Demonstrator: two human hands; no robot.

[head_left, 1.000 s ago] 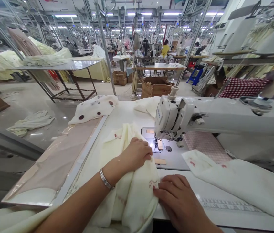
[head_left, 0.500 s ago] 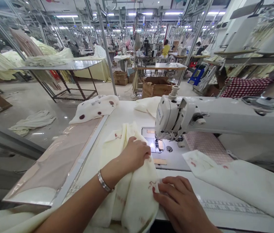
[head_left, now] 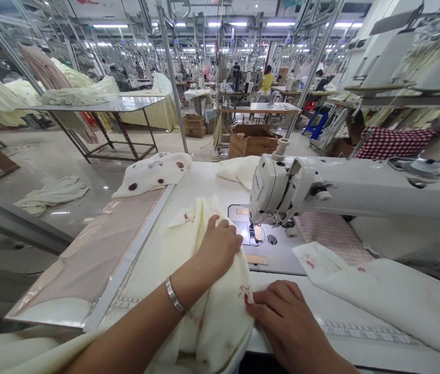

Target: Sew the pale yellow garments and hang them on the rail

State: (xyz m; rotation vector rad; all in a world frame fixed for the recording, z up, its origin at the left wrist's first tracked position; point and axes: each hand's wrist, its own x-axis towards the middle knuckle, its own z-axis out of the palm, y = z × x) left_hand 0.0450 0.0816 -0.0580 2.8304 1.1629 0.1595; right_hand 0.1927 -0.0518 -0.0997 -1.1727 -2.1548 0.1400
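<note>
A cream cloth with small reddish prints (head_left: 223, 311) lies in folds on the table, left of the sewing machine's needle area. My left hand (head_left: 220, 246) rests on its upper part, fingers curled onto the cloth's edge beside the metal needle plate (head_left: 278, 254). At the cloth's lower right edge, my right hand (head_left: 288, 319) pinches the fabric between thumb and fingers. The white sewing machine head (head_left: 270, 189) stands just beyond, its presser foot (head_left: 251, 232) lit and apart from the cloth. Part of the fabric under my left forearm is hidden.
Another cream printed piece (head_left: 387, 296) lies right of the machine. A spotted white cloth (head_left: 153, 174) sits at the table's far left, by a pinkish plastic-covered panel (head_left: 99, 254). Behind are a cardboard box (head_left: 253, 141) and a metal-legged table (head_left: 114, 104).
My right hand's fingers have drawn closer together on the cloth's edge. My left hand has barely shifted, its forearm moving slightly right. The cloth stays nearly in place.
</note>
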